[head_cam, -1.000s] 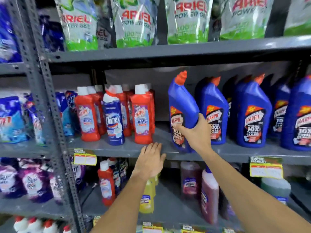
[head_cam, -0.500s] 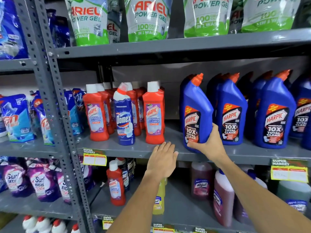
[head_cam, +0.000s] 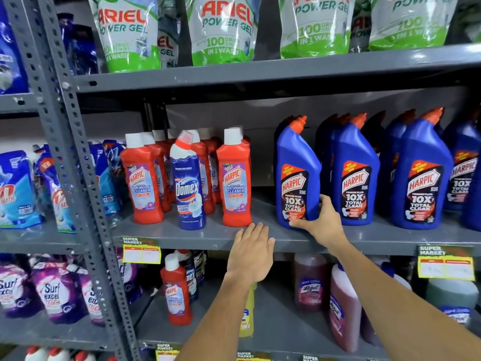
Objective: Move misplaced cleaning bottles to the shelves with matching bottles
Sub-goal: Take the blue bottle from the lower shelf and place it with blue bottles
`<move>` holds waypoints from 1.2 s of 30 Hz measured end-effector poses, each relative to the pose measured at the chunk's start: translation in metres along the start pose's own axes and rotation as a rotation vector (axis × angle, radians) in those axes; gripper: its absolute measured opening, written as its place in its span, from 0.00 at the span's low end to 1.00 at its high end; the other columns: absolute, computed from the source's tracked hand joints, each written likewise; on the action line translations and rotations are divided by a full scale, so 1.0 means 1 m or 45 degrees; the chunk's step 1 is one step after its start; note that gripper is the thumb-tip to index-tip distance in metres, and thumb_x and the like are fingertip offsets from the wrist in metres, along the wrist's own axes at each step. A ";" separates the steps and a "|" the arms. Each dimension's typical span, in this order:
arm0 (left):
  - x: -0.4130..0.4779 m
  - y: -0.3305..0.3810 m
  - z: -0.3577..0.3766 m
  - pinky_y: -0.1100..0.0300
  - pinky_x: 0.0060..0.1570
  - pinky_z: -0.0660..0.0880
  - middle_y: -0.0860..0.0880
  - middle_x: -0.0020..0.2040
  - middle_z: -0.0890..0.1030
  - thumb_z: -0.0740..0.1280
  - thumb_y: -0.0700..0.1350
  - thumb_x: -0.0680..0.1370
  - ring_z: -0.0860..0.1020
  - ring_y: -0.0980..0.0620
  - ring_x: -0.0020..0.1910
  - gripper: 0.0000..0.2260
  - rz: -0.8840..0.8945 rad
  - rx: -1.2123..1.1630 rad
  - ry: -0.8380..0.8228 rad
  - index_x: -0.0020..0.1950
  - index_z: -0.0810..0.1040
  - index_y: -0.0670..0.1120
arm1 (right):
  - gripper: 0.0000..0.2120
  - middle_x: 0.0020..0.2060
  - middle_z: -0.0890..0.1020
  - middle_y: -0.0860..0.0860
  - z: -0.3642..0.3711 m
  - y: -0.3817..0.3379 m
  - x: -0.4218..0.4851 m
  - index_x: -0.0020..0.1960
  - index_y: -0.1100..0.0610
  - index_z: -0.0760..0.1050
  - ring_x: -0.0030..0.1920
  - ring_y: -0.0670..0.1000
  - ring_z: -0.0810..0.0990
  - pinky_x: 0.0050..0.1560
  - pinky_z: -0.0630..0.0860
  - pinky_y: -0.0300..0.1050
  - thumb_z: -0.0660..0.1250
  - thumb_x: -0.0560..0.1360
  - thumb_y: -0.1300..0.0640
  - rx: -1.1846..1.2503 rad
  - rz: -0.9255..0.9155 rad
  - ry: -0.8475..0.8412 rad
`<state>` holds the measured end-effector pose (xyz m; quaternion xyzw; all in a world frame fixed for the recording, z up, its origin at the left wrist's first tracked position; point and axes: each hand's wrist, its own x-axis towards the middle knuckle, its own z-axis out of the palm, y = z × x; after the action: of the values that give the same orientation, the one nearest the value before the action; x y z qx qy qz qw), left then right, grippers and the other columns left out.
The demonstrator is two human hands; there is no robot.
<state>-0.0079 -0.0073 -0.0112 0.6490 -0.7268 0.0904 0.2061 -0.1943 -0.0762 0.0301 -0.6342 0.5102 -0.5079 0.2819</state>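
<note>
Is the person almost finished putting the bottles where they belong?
Not quite. The blue Harpic bottle already stands on the middle shelf beside its matching blue bottles, with the right hand gripping its base. The left hand rests flat on the shelf edge. Left to do: the Domex bottle sits among the red Harpic bottles, and one red Harpic bottle stands on the shelf below.
</note>
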 end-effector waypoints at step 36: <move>-0.002 0.002 0.001 0.52 0.76 0.50 0.48 0.78 0.63 0.47 0.53 0.84 0.57 0.50 0.77 0.23 -0.032 0.008 -0.003 0.77 0.60 0.46 | 0.38 0.65 0.80 0.56 -0.004 0.008 0.001 0.74 0.59 0.66 0.64 0.56 0.80 0.63 0.75 0.51 0.80 0.69 0.58 -0.053 -0.052 -0.028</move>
<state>-0.0102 -0.0057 -0.0121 0.6587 -0.7186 0.0893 0.2045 -0.2009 -0.0790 0.0251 -0.6558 0.5044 -0.4958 0.2639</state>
